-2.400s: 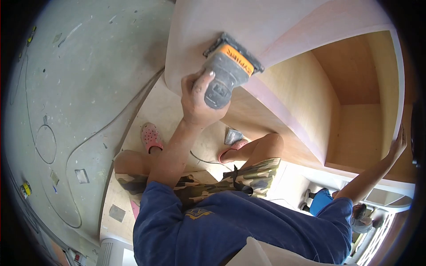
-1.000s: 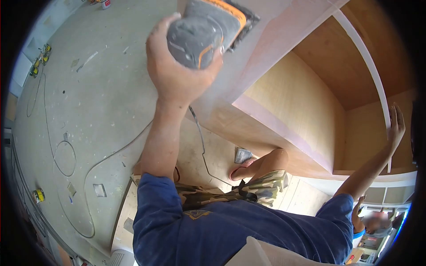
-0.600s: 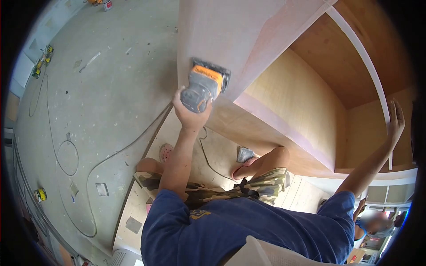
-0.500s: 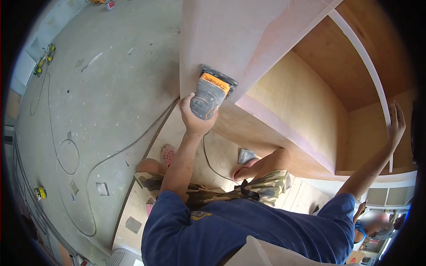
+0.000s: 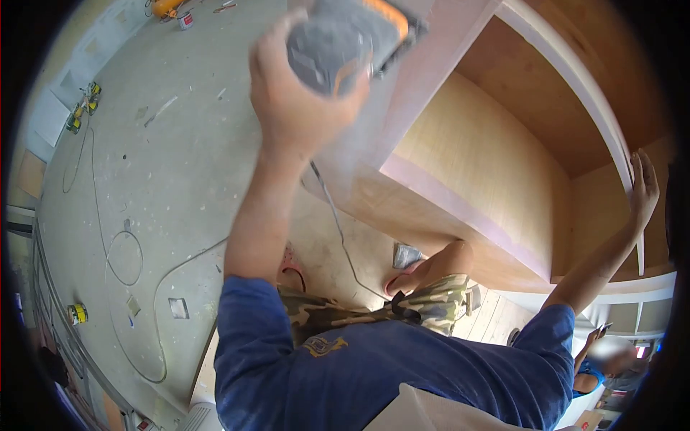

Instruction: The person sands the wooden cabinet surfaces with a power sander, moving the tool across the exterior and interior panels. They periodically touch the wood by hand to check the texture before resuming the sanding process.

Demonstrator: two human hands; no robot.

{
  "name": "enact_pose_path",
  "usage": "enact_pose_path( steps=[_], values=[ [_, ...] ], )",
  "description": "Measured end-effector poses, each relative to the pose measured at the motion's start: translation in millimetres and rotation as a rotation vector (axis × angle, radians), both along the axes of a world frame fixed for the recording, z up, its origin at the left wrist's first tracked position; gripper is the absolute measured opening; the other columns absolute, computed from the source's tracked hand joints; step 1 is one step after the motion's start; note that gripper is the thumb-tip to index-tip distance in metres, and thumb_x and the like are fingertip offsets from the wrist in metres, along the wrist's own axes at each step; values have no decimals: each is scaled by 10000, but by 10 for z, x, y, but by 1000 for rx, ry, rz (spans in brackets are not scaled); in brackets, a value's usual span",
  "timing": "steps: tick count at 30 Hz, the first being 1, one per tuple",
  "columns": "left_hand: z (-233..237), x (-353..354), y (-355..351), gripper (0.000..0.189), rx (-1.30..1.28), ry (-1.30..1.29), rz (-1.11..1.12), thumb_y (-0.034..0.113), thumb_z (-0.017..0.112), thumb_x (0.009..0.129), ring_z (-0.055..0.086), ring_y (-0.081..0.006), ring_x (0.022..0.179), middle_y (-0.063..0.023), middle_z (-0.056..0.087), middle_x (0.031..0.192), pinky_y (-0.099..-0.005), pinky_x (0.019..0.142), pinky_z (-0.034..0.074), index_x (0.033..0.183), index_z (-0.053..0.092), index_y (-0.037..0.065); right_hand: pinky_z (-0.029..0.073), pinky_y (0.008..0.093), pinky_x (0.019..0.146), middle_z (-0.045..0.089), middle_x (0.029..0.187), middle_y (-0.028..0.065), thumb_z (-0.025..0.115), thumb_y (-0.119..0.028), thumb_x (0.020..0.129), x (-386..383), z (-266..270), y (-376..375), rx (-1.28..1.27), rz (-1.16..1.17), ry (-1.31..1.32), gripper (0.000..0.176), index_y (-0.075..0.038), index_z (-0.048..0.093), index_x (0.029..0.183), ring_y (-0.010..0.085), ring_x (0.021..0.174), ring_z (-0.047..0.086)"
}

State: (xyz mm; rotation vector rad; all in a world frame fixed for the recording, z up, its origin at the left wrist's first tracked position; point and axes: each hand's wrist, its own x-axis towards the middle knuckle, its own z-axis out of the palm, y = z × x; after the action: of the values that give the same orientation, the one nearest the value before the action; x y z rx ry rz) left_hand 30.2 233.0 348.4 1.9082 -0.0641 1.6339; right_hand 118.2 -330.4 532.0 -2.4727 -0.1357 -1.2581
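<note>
My left hand (image 5: 305, 118) is wrapped round the grey and orange body of an electric sander (image 5: 334, 47), raised near the top of the view. The sander overlaps the pinkish-white side panel (image 5: 402, 93) of a wooden cabinet, and its pad faces away from me. From below my wrist a power cord (image 5: 334, 215) hangs down toward my feet. Over on the right, my right hand (image 5: 645, 179) lies with fingers extended against the curved pale front edge (image 5: 575, 75) of the cabinet.
The cabinet's open wooden compartment (image 5: 489, 144) is beside me. A long cord (image 5: 159, 316) curls over the dusty concrete floor (image 5: 187, 187). Yellow-green power tools (image 5: 85, 108) and a can (image 5: 185, 20) stand farther left. Another person (image 5: 591, 377) is at the lower right.
My left hand has lifted the sander upward and closer to the camera, with the arm more raised. My right hand stays at the cabinet edge. The view has shifted slightly.
</note>
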Motion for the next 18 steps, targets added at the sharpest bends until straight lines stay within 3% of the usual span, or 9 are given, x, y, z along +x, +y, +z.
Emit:
enact_pose_path(
  steps=[4,5,7,9,11,13,15,17,18],
  values=[
    [631,-9,147,759,10,-97,37,110,857,606,614,-239,988,-146,600,1089,-352,861,501,1244,462,-4,442,250,956,686,1153,65,636,-308,938,-5,5,45,17,0,26,397,-50,642,1240,129,1086,623],
    [703,-11,161,703,-42,-118,-19,54,817,631,598,-247,993,-151,587,1091,-354,877,493,1240,468,18,442,249,956,689,1148,60,640,-312,934,-13,6,43,3,-20,33,399,-56,644,1240,125,1085,624],
    [634,47,304,761,-73,-89,66,104,858,610,611,-228,987,-140,607,1083,-342,862,500,1248,457,-6,441,247,956,692,1143,56,644,-317,931,-31,30,102,-12,-36,39,401,-62,645,1240,121,1083,624],
    [413,51,293,825,-97,-58,150,154,899,590,625,-209,981,-129,627,1075,-331,848,507,1255,447,-29,439,247,958,697,1130,51,641,-314,933,-69,-27,144,3,-47,21,399,-61,644,1241,116,1081,625],
    [32,-8,197,817,-276,5,-97,157,871,586,571,-316,1035,-172,548,1134,-427,859,485,1262,446,-17,438,247,958,697,1130,53,639,-313,935,-61,-70,126,17,-25,11,397,-61,644,1241,118,1081,625],
    [-422,14,104,812,-368,11,-171,153,871,598,584,-303,1012,-181,549,1121,-425,858,489,1261,437,-25,438,248,959,697,1129,55,636,-311,936,-15,-13,169,18,-7,4,395,-61,644,1241,119,1082,625],
    [-1033,31,-88,842,-305,81,-86,88,868,618,570,-246,1071,-158,524,1186,-356,864,517,1297,384,-26,434,250,965,694,1136,52,632,-310,940,23,5,35,1,-6,44,390,-63,644,1242,119,1089,621],
    [-1547,-7,-356,831,-364,103,-178,106,865,606,571,-282,1037,-174,502,1184,-389,824,519,1281,395,-16,434,252,968,694,1139,55,631,-306,940,54,16,-70,-7,9,33,386,-64,646,1240,122,1092,620],
    [-1592,-80,-472,818,-240,91,-108,116,862,600,574,-297,995,-179,511,1160,-403,803,512,1268,406,-10,435,254,971,693,1142,58,631,-303,940,68,1,-104,-13,18,31,382,-65,648,1238,125,1096,619]
  ],
)
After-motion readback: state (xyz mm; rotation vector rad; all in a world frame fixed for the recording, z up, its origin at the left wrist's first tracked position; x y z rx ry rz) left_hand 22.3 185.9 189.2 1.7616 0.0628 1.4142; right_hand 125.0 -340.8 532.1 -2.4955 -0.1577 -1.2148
